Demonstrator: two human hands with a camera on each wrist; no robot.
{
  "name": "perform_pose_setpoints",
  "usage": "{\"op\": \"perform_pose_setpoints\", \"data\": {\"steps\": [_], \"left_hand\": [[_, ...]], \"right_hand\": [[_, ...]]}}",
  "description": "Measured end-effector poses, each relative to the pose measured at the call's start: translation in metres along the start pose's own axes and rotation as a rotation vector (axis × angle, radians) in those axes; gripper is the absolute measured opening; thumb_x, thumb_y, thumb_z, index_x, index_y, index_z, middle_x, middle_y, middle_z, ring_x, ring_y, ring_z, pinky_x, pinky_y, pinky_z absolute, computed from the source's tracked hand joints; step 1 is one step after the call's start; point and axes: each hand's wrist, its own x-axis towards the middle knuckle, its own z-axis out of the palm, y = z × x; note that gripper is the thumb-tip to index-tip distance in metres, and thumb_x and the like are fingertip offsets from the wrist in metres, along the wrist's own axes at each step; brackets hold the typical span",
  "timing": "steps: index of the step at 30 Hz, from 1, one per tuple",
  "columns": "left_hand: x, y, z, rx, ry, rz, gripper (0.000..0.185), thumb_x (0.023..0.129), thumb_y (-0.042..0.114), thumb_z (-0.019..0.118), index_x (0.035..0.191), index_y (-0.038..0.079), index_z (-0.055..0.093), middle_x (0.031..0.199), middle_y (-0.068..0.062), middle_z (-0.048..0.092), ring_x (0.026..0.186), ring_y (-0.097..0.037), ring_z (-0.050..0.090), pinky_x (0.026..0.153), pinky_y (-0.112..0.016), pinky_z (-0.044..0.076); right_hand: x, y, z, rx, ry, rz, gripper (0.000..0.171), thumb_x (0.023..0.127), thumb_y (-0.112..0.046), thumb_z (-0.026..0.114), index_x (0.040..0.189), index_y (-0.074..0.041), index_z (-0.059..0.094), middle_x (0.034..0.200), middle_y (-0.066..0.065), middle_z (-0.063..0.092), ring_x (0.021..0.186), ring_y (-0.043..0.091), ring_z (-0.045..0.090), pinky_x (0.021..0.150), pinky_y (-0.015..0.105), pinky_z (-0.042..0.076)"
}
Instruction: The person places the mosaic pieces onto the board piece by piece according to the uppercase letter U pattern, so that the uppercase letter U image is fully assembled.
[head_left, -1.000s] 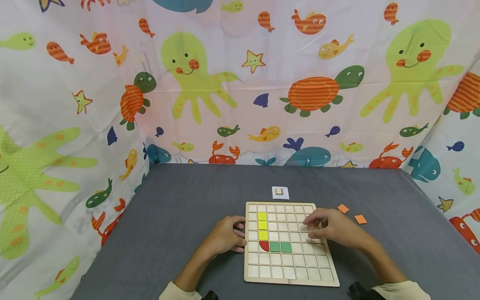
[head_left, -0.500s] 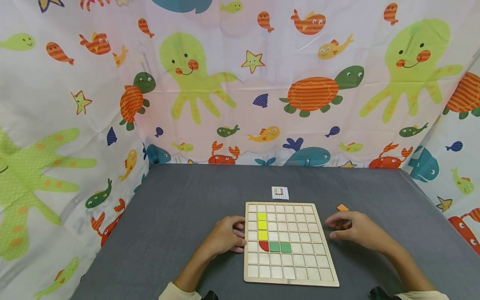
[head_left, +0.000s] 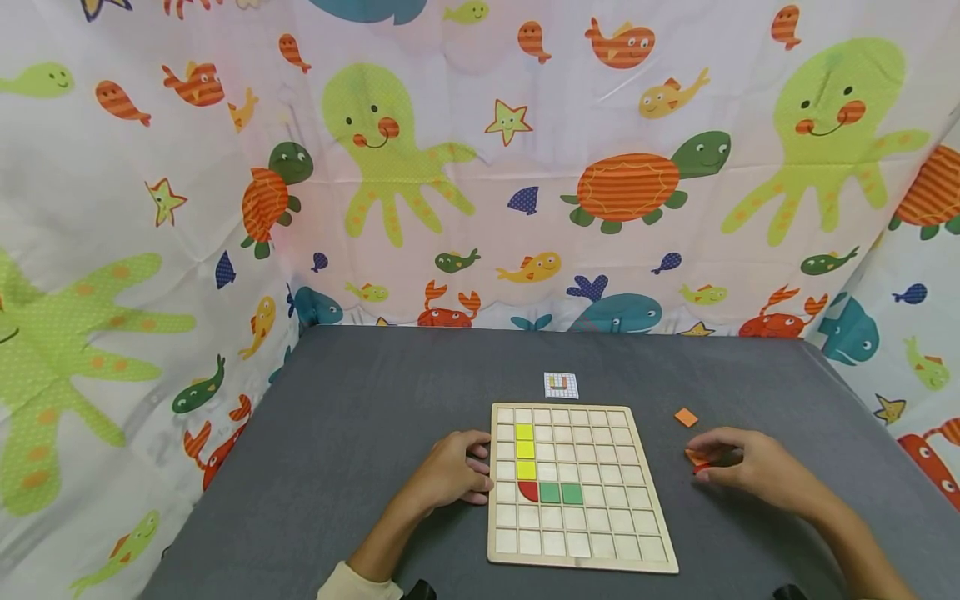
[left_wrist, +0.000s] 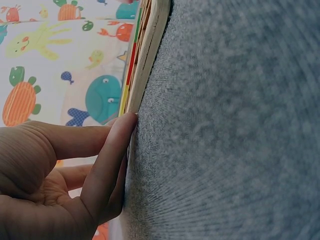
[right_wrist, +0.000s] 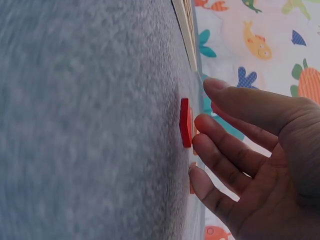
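A wooden grid board (head_left: pixel 585 562) lies on the dark grey table. In its cells sit yellow square tiles (head_left: pixel 526 451), a red quarter-circle tile (head_left: pixel 528 492) and green square tiles (head_left: pixel 561 494). My left hand (head_left: pixel 459 471) touches the board's left edge with its fingertips; the left wrist view shows fingers along that wooden side. Right of the board, my right hand (head_left: pixel 750 468) is low over a red tile (right_wrist: pixel 185 122) and an orange tile (head_left: pixel 696 457), partly hidden by the fingers. Its thumb and fingers are spread apart, fingertips right by the red tile.
Another orange square tile (head_left: pixel 686 417) lies just beyond the right hand. A small pattern card (head_left: pixel 561 385) with a coloured shape lies behind the board. A curtain (head_left: pixel 525 167) printed with sea animals hangs around the table's back and sides.
My right hand has left the board's right side and moved right to the loose tiles. A red tile now shows beneath its fingers. The left hand has stayed at the board's edge.
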Motion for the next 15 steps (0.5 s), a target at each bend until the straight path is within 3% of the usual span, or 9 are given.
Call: {"op": "perform_pose_setpoints", "data": {"steps": [9,15], "left_hand": [[-0.0005,0.0001,0.0004,0.008,0.000,0.000,0.064,0.077,-0.011,0.073,0.136,-0.001,0.050,0.112,-0.014,0.054,0.088,-0.021,0.064,0.058,-0.034,0.061],[0.0000,0.0001,0.0002,0.003,0.005,0.000,0.065,0.077,-0.011,0.073,0.136,-0.001,0.050,0.113,-0.014,0.053,0.088,-0.020,0.063,0.058,-0.033,0.061]], "right_hand": [[-0.0059,0.0067,-0.0032,0.017,-0.013,0.035,0.041,0.081,-0.022,0.078,0.118,-0.008,0.067,0.110,0.007,0.066,0.085,0.010,0.061,0.068,0.022,0.055],[-0.0084,0.0081,-0.0037,0.050,-0.043,-0.007,0.040,0.082,-0.016,0.076,0.118,-0.006,0.066,0.108,0.008,0.066,0.081,0.011,0.062,0.065,0.022,0.054]]}}
